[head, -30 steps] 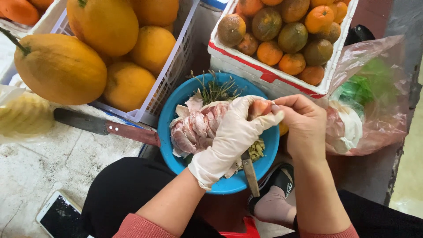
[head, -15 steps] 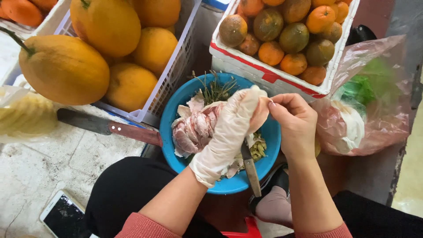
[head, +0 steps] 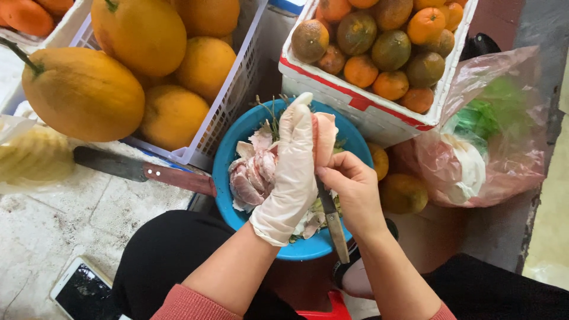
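Over the blue bowl point(head: 237, 155) | our gloved left hand point(head: 294, 172) clasps a pink peeled fruit piece point(head: 324, 136) | our bare right hand point(head: 354, 192) pinches its edge, small knife point(head: 332, 219) tucked in grip.

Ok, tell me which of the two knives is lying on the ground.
The large knife with the reddish-brown handle, lying left of the blue bowl. The smaller knife is held in the bare right hand over the bowl.

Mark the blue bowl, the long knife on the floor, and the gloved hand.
blue bowl point(head: 225, 155), head view, left rim.
long knife point(head: 106, 162), head view, blade middle.
left hand point(head: 294, 172), head view, gloved back.
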